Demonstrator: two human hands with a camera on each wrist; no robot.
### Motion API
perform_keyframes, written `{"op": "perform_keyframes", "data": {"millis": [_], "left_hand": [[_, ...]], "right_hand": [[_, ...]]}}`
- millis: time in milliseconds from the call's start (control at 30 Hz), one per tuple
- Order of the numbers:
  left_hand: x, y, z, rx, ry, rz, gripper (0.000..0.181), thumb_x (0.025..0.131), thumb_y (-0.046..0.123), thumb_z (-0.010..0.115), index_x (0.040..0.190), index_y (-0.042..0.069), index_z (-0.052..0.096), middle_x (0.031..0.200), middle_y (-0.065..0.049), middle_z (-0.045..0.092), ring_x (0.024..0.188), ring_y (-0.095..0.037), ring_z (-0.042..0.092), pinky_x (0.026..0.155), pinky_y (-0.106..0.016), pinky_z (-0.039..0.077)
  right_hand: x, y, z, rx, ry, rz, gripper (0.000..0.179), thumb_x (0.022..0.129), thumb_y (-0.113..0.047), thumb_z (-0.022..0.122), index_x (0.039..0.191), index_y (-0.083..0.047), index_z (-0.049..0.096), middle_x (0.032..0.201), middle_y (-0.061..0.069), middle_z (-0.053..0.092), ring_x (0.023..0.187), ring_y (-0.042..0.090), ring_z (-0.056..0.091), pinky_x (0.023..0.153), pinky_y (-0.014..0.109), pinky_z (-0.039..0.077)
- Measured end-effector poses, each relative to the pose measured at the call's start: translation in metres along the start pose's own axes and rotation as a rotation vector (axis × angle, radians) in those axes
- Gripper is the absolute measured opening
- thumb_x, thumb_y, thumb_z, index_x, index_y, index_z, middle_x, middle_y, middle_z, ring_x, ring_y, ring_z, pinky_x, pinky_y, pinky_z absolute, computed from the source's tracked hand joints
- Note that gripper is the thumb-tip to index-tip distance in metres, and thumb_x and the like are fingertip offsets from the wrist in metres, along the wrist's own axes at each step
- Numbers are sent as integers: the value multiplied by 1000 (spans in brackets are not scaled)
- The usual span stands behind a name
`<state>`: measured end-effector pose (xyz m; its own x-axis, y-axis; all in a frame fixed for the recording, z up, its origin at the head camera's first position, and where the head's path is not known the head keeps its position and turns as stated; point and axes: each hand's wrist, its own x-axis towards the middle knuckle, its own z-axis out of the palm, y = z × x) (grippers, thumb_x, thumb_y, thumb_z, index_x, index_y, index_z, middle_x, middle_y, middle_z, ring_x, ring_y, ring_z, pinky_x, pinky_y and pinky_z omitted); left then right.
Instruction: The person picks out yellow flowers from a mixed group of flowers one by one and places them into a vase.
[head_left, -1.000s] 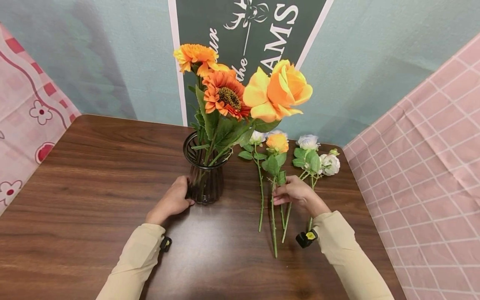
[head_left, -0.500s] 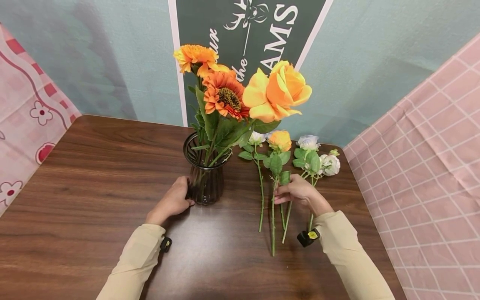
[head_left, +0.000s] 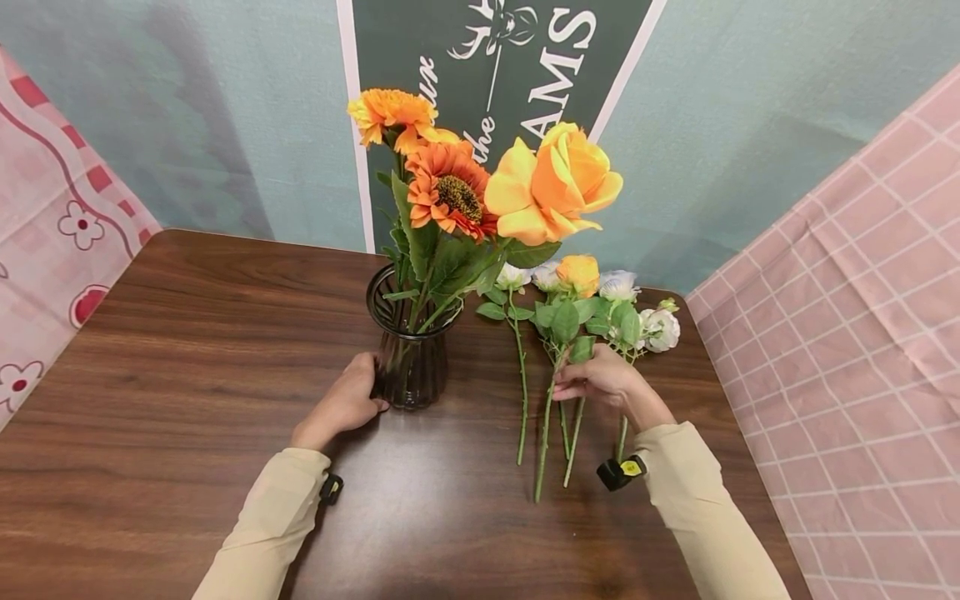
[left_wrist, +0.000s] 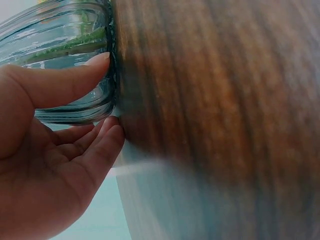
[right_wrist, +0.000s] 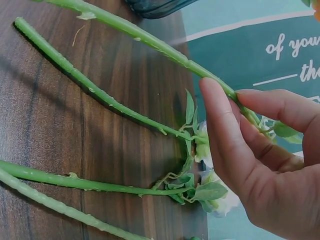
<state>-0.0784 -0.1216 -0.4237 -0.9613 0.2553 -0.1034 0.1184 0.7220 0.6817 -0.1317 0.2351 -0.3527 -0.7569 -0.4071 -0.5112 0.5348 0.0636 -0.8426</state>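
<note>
A dark ribbed glass vase [head_left: 411, 375] stands upright on the table, holding an orange marigold-like flower [head_left: 392, 115], an orange sunflower [head_left: 453, 192] and a big yellow-orange rose [head_left: 555, 185]. My left hand [head_left: 348, 400] grips the vase low on its left side; the left wrist view has the thumb [left_wrist: 75, 82] along the glass and the fingers around the far side. Between thumb and fingers, my right hand [head_left: 600, 379] pinches the green stem [right_wrist: 160, 47] of a smaller orange rose [head_left: 579, 275], just below its leaves. That stem slants, its cut end toward the table's front.
Right of the vase lie several pale flowers: a white one [head_left: 513, 277] nearest it, a bluish one [head_left: 618, 285] and a white one [head_left: 662, 329] farther right. Their stems point toward me. A teal wall cloth [head_left: 300, 125] hangs behind the table, a pink checked one [head_left: 847, 333] at right.
The small orange rose's bloom has swung right and away from me, while its stem end has shifted left. My right hand has moved slightly right with it; the left hand stays on the vase.
</note>
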Motion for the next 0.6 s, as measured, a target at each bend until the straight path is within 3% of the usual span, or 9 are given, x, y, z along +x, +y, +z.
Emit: {"op": "perform_keyframes", "data": {"millis": [600], "left_hand": [[-1,3,-1,-6,-17,-22,55,76,0,66,119,-14,35,115,-28,41,114,-42,39,95,-50,34]], "right_hand": [[-2,-4,-5,98,-22,-63,19,84,18,41,80,2,50,73,15,59,68,24,63,75,40,52]]}}
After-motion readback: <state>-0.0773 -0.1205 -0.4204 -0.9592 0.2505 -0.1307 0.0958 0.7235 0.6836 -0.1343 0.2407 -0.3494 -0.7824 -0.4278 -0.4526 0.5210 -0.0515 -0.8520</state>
